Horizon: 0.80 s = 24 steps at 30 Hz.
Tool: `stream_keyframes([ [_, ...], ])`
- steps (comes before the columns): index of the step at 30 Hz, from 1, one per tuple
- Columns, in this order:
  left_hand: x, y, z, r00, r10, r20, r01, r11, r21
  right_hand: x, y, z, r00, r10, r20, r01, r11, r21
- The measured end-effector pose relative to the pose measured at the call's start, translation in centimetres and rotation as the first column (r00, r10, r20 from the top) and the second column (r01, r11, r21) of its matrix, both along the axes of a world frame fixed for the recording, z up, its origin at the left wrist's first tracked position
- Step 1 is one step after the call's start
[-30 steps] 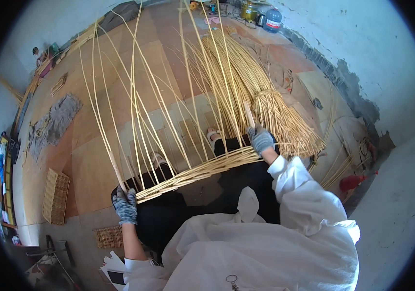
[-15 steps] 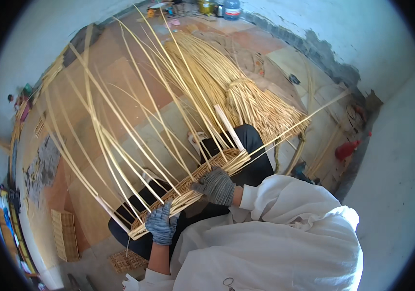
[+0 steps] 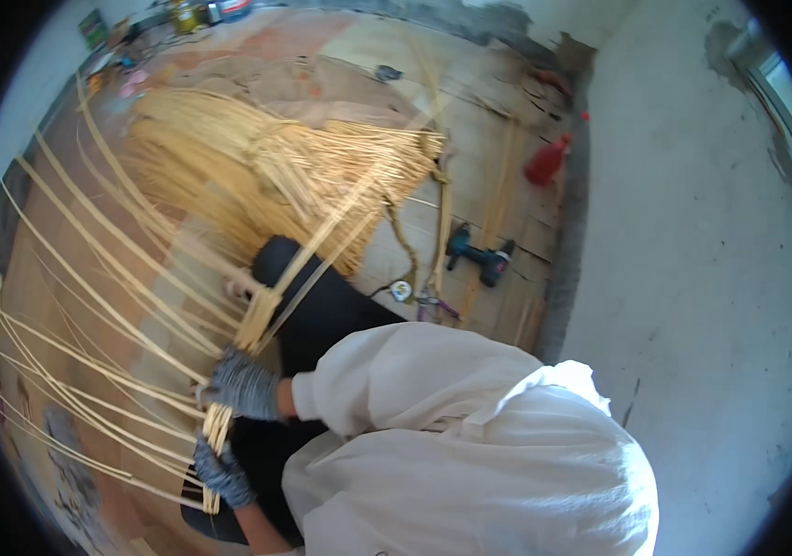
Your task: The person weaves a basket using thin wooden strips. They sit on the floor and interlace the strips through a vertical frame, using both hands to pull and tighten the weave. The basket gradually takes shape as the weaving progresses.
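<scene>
A narrow woven wicker piece (image 3: pixel 217 426) rests across my dark-trousered lap, running from near to far. Long pale willow rods (image 3: pixel 118 296) fan out from it to the left. My right hand (image 3: pixel 240 385), in a grey striped glove, grips its edge around the middle. Nearer to me, my left hand (image 3: pixel 223 474) in a matching glove holds the edge close to the near end. Its fingers are partly hidden by the weave. At the far end, loose rods (image 3: pixel 322 232) stick out up and to the right, blurred by motion.
A large tied bundle of willow rods (image 3: pixel 294 157) lies on the floor ahead, beside brown sacking (image 3: pixel 229 79). To the right are a cordless drill (image 3: pixel 481 255), a tape measure (image 3: pixel 401 290), pliers (image 3: pixel 433 301) and a red bottle (image 3: pixel 547 159) near the white wall (image 3: pixel 674 232).
The view has swung right, bringing the drill and tape measure into sight. The wicker piece now lies more lengthwise, its rods pointing left. Both hands stay on it, closer together.
</scene>
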<state>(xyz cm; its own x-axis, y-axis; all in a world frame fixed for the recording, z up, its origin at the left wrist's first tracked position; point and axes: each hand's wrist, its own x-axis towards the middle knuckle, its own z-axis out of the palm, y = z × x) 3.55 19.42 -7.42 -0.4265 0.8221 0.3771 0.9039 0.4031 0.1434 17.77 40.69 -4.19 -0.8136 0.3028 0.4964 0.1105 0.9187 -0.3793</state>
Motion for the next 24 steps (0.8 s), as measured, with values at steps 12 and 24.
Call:
stream_keyframes([
  [12, 3.6, 8.5, 6.6, 0.978, -0.079, 0.192, 0.122, 0.966, -0.228, 50.3, 19.0, -18.6, 0.046, -0.78, 0.624, 0.993, -0.031, -0.113],
  [24, 7.9, 12.5, 6.9, 0.909, 0.163, 0.383, -0.122, 0.984, -0.129, 38.3, 8.8, -32.0, 0.387, -0.447, 0.806, 0.902, 0.363, -0.232],
])
